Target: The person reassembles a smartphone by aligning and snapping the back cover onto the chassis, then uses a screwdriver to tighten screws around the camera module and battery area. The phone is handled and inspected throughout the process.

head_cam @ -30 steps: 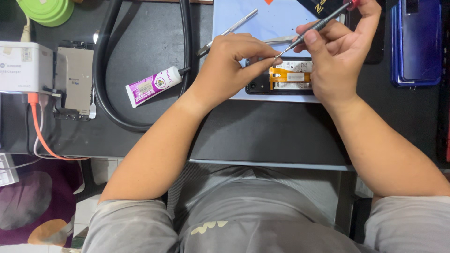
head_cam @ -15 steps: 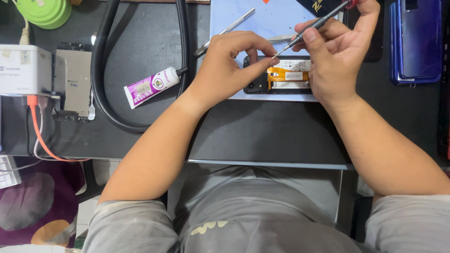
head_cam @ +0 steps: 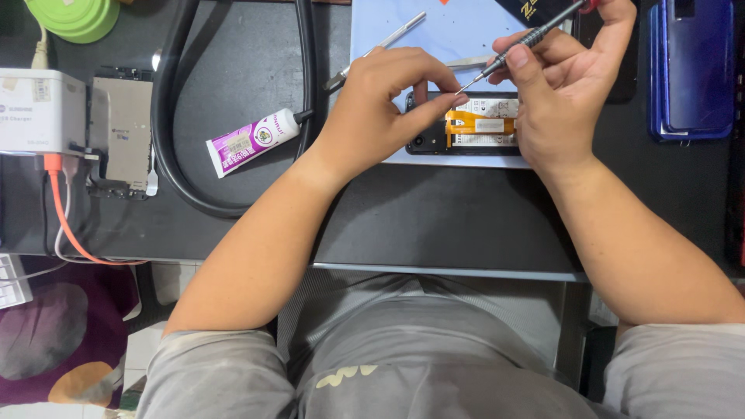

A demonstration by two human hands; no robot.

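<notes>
An opened phone [head_cam: 468, 132] with an orange flex cable lies on a pale blue mat [head_cam: 458, 31] on the dark bench. My right hand [head_cam: 563, 93] grips a thin dark screwdriver [head_cam: 528, 39], whose tip points down-left toward the fingertips of my left hand [head_cam: 384, 101]. My left hand pinches thumb and forefinger together just above the phone's left part; whatever is pinched is too small to see. The phone's right end is hidden under my right hand.
A white-and-purple glue tube [head_cam: 252, 141] lies left of my left hand, inside a loop of thick black hose [head_cam: 167, 116]. Metal tweezers [head_cam: 380, 46] rest on the mat. A blue phone [head_cam: 691, 70] lies far right, a white charger box [head_cam: 39, 109] and metal plate [head_cam: 120, 132] far left.
My left thumb and forefinger have closed together at the screwdriver tip. The right hand and screwdriver have shifted only slightly.
</notes>
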